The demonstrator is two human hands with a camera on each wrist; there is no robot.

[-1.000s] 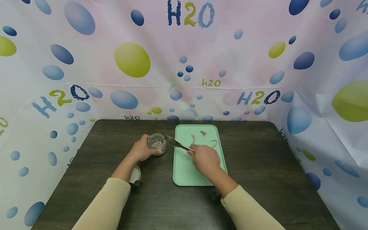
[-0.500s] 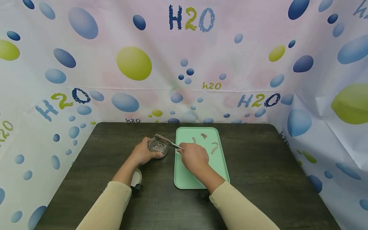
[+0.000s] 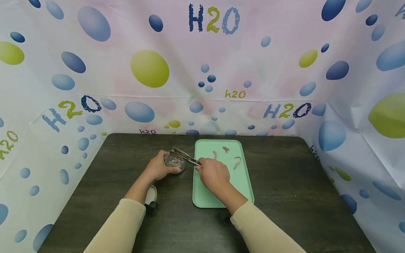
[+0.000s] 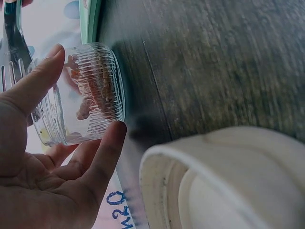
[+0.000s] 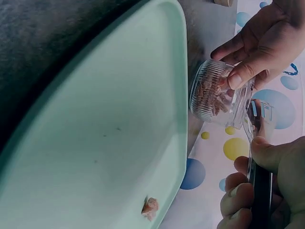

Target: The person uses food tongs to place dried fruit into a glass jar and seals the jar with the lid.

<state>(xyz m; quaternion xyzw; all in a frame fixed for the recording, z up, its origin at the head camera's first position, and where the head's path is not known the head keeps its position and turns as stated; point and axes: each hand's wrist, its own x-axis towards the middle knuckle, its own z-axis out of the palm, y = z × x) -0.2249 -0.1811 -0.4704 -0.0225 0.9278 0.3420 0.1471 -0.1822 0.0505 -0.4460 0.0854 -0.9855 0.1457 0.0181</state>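
Observation:
My left hand grips a ribbed clear glass jar around its side, tilted toward the right. Pinkish-brown, worm-like strips lie inside. My right hand holds metal tongs with slotted ends, their arms spread slightly apart over the jar's mouth. The right wrist view shows fingers and thumb wrapped around the dark handle. Whether the tips touch the strips I cannot tell. Under the right hand is a pale green tray, with a few similar strips on its far half.
A white lid lies on the dark wooden table, beside my left forearm. At the table's back edge hangs a white backdrop with blue and green dots.
The tongs moved left from beside the jar to over its mouth, and their arms have since spread apart. The left hand keeps the jar in nearly the same spot.

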